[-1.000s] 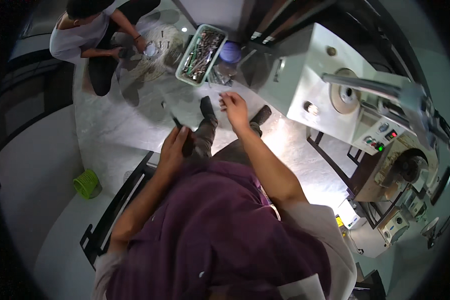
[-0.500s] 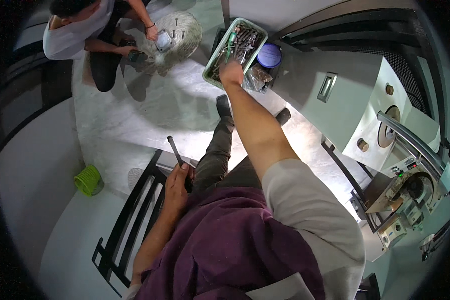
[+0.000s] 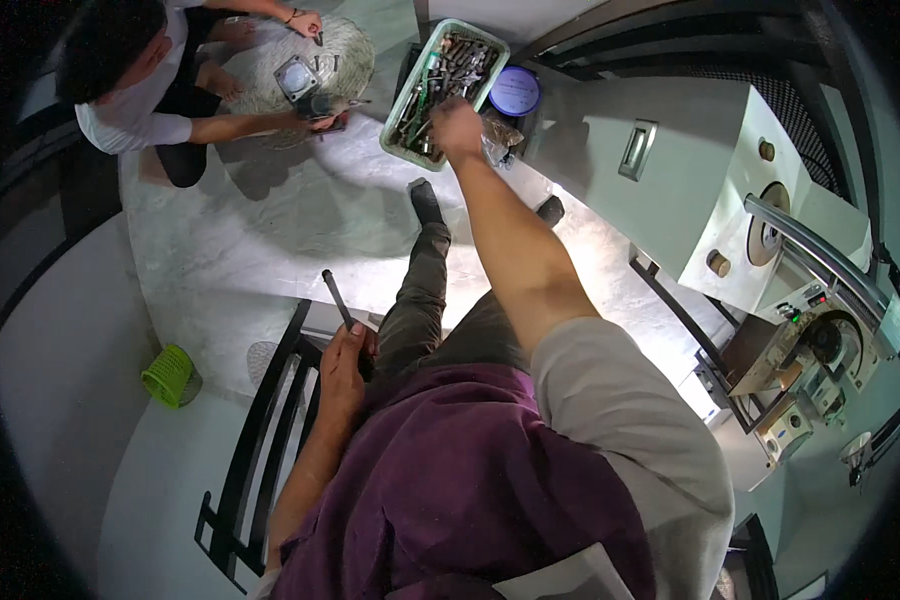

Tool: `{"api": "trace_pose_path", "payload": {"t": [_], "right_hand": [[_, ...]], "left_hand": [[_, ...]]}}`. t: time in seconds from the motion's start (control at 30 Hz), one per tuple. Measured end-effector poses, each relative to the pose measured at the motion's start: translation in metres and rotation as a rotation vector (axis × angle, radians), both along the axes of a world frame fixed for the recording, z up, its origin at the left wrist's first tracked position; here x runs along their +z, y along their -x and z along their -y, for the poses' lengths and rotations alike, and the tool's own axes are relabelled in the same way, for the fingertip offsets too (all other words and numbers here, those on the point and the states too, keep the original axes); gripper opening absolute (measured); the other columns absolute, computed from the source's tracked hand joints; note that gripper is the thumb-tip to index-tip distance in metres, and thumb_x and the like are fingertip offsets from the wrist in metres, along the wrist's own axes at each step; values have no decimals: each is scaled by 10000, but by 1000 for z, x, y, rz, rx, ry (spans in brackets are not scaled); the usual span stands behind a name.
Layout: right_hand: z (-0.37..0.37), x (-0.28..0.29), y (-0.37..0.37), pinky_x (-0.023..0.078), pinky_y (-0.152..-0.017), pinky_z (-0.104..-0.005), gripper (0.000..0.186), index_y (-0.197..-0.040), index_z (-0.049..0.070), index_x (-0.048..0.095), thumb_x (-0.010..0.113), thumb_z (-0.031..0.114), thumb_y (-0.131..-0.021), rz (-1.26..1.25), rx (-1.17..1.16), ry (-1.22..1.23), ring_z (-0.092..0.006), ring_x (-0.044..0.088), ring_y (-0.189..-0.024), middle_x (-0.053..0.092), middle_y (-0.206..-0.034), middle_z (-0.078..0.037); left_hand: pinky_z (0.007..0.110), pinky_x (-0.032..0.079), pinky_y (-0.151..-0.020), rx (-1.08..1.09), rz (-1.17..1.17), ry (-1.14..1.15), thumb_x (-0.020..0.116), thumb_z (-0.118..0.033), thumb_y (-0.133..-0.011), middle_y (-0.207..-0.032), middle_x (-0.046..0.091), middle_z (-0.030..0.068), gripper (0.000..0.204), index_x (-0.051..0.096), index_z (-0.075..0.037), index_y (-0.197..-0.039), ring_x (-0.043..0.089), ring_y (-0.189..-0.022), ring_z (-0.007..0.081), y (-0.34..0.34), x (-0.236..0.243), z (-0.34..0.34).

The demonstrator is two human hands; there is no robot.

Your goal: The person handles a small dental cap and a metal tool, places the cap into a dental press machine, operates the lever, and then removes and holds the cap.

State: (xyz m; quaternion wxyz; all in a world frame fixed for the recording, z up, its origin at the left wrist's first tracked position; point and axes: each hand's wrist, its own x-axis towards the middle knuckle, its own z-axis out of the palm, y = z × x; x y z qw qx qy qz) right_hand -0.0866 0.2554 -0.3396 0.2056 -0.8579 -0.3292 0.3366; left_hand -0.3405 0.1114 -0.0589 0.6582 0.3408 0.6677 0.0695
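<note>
My left hand (image 3: 344,368) is closed around a dark rod-shaped tool (image 3: 337,297) with a thicker rounded tip, held upward beside my thigh. My right arm stretches forward to a pale green plastic basket (image 3: 387,148) on the floor. Inside it lies a heap of sockets, bits and other metal tools (image 3: 457,67). My right hand (image 3: 457,126) dips in over the near right part of this heap. Its fingers are blurred and partly hidden, so whether they grip anything cannot be seen.
At the far left a co-worker (image 3: 130,100) crouches by a round woven stool (image 3: 355,60), holding a power drill (image 3: 322,106). A square metal plate (image 3: 295,78) and screws lie on it. Beside the basket is a blue-lidded tub (image 3: 515,91); a white cabinet (image 3: 660,190) stands right.
My right hand stays in the basket, shifting slightly over the tools. The co-worker's drill has moved right across the stool's near side; their other hand has left the plate for the stool's far edge.
</note>
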Motion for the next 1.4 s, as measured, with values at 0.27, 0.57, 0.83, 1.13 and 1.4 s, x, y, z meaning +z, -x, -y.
{"api": "trace_pose_path", "payload": {"t": [0.27, 0.57, 0.83, 1.13, 1.4], "right_hand": [[124, -54, -1, 530, -725, -405, 270, -967, 39, 663, 681, 270, -829, -373, -561, -16, -294, 686, -780, 706, -842, -142], [86, -26, 7, 526, -848, -434, 391, -1142, 48, 561, 690, 226, -819, 161, -148, 171, -373, 645, -986, 661, -1037, -187], [91, -23, -18, 505, -877, -492, 315, -1109, 43, 547, 539, 234, -859, 14, 215, 234, -427, 635, -986, 661, -1041, -252], [76, -22, -31, 391, -1022, -461, 271, -1083, 119, 620, 570, 194, -828, 294, 333, -112, -331, 480, -1227, 560, -1232, -137], [85, -58, -26, 396, -1001, -459, 286, -1060, 113, 655, 569, 256, -828, 457, 480, -142, -316, 537, -1172, 593, -1225, -130]], "left_hand": [[269, 321, -679, 8, 62, 33, 440, -395, -1009, -742, 478, 17, 423, 512, -44, -782, 420, -719, 123, 2, -12, 0], [271, 322, -654, -50, 28, 12, 406, -408, -1020, -725, 464, 8, 448, 502, -47, -772, 404, -688, 121, -9, -9, -5], [274, 350, -673, -181, 30, -14, 393, -464, -1025, -733, 488, 23, 510, 500, -42, -758, 430, -717, 125, -20, -3, -3], [279, 360, -694, -164, 20, -10, 401, -430, -1034, -749, 492, 20, 480, 506, -37, -779, 441, -730, 129, -28, -4, -2], [271, 363, -721, -203, 26, 9, 397, -432, -1033, -754, 495, 24, 478, 496, -38, -781, 451, -749, 132, -28, -8, 1]]}}
